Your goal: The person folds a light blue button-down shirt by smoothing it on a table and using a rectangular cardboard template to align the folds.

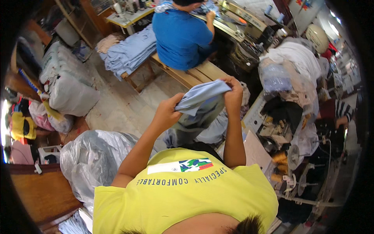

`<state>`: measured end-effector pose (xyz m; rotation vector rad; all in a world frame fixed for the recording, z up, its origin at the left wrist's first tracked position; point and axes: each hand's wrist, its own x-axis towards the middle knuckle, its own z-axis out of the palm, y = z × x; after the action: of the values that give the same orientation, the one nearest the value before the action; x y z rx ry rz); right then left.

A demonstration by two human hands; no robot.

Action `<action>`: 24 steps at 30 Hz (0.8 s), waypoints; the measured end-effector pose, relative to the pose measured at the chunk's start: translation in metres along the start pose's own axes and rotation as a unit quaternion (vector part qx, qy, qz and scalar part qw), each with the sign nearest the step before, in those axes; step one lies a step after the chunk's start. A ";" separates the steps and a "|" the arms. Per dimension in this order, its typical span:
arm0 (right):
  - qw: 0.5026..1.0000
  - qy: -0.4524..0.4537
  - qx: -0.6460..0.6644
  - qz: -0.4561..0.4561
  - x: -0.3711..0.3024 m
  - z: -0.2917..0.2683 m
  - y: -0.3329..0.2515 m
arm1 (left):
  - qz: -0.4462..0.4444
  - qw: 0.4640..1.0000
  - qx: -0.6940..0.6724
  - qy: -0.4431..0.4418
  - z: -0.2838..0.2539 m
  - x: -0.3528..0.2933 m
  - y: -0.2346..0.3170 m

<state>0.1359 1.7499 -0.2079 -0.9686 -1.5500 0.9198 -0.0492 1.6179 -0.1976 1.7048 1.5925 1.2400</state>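
A piece of light blue cloth (pixel 204 93) is stretched between my two hands, above my lap. My left hand (pixel 170 110) pinches its left end, with the thumb on top. At the upper right corner, my right hand (pixel 233 93) grips the other end between thumb and fingers. The cloth is folded over itself in a narrow band, and I cannot tell what garment part it is. More light blue fabric (pixel 213 130) lies below, beside my knee, partly hidden by my right forearm.
Ahead, a co-worker in a blue shirt (pixel 181 37) sits on a wooden bench (pixel 194 76) at a sewing machine (pixel 245 17). Folded blue cloth (pixel 130 50) is stacked left of them. Plastic bags (pixel 97 160) stand at my left. A machine (pixel 255 113) and thread spools (pixel 279 158) are at my right.
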 end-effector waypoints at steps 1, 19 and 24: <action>0.999 0.036 0.035 -0.008 0.005 -0.002 0.003 | 0.055 0.998 0.026 -0.004 0.010 0.006 -0.005; 0.938 0.296 0.178 -0.025 0.138 -0.027 0.133 | 0.185 0.926 0.275 -0.183 0.112 0.158 -0.008; 0.930 0.196 0.297 0.091 0.166 -0.043 0.132 | 0.145 0.942 0.230 -0.199 0.113 0.185 -0.028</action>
<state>0.1732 1.9560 -0.2622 -0.7931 -0.7778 1.1531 0.0163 1.8254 -0.2214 2.3715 1.4880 0.5946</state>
